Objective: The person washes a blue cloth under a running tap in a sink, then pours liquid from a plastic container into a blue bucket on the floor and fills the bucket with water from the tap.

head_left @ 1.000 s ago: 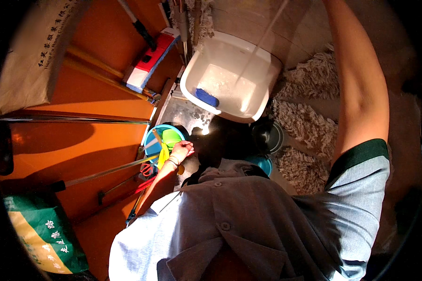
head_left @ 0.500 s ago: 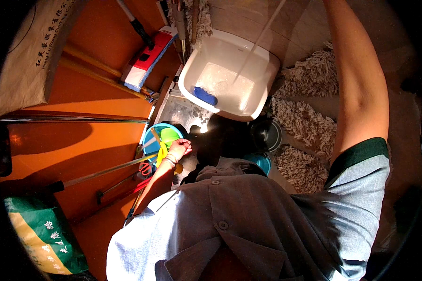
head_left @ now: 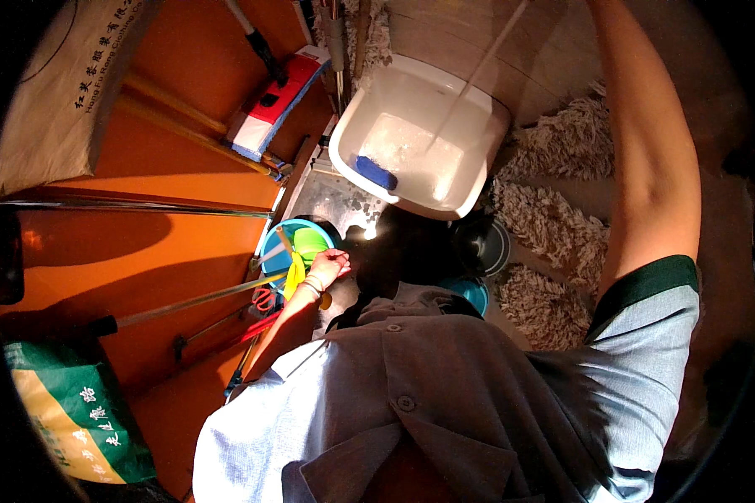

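Grey buttoned shirt (head_left: 411, 394) with dark green cuffs (short sleeves), wrist bracelet (head_left: 310, 287).

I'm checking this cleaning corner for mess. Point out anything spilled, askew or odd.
Nothing is clearly spilled. The white basin sits tilted, with a blue object and shallow water inside. Long-handled tools lie crisscrossed on the orange floor. The left hand is at a blue bucket; the right hand is out of view.

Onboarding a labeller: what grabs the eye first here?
The white sink at top centre, lit, with a blue thing inside. Below it the left hand reaches at a blue bucket holding green and yellow items, against the orange wall. Mop heads lie right.
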{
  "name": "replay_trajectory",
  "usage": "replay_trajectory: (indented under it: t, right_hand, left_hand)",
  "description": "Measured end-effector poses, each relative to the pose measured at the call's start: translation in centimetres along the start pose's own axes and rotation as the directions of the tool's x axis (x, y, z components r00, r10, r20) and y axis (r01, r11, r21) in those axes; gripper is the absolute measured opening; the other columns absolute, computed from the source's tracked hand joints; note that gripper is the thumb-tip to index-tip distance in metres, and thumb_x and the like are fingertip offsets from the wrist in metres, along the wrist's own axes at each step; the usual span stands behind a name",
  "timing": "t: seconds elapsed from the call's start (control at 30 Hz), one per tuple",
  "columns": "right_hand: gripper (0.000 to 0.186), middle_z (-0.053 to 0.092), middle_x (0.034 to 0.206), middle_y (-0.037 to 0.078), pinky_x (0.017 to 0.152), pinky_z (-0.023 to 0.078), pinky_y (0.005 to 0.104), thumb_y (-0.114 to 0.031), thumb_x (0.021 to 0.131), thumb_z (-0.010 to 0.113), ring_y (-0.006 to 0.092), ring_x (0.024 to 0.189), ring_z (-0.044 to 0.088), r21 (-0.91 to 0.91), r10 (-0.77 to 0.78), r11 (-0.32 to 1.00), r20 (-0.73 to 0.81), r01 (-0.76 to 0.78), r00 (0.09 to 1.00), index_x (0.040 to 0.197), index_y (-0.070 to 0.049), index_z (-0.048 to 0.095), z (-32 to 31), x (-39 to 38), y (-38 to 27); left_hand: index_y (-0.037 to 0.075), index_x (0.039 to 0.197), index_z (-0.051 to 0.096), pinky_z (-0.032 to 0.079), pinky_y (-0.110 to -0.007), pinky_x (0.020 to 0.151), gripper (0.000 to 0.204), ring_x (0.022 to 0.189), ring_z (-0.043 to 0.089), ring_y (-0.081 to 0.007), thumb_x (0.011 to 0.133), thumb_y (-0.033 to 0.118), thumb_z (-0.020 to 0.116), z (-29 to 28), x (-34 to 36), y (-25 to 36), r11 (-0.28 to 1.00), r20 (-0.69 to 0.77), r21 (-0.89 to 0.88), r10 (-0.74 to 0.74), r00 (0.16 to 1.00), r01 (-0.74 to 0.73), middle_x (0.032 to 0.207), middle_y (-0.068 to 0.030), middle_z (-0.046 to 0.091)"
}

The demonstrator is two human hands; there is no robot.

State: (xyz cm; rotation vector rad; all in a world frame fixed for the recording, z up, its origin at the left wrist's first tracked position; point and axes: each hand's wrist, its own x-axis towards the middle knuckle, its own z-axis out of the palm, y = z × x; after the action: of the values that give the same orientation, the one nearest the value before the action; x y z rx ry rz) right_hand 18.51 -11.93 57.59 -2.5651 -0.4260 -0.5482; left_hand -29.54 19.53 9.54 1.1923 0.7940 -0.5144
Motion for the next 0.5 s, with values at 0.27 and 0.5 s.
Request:
replay_trajectory:
  t: [0.27,0.5]
  right_hand:
    - [0.023,0.060,0.065,0.009,0.054,0.045,0.0357,-0.020,0.084,0.056,0.0185,0.059,0.057,0.151,0.002,0.988,0.005,-0.003,1.000,0.077,0.001,0.063,0.1,0.2,1.0]
    - [0.024,0.058,0.063,0.008,0.051,0.043,0.0353,-0.020,0.083,0.058,0.0181,0.059,0.057,0.146,0.043,0.988,0.008,-0.044,0.999,0.077,0.003,0.062,1.0,1.9,3.1]
  left_hand:
    - [-0.001,0.099,0.058,0.058,-0.031,0.068,0.013,0.073,0.063,-0.0194,0.087,0.002,0.061,0.3,-0.1,0.3,1.000,0.001,0.018,-0.010,1.000,0.010,0.084,-0.0097,0.062]
    - [-0.001,0.100,0.058,0.058,-0.032,0.068,0.014,0.075,0.063,-0.0200,0.086,0.000,0.060,0.1,0.0,-0.1,0.999,-0.002,-0.038,0.008,1.000,-0.008,0.087,-0.0098,0.063]
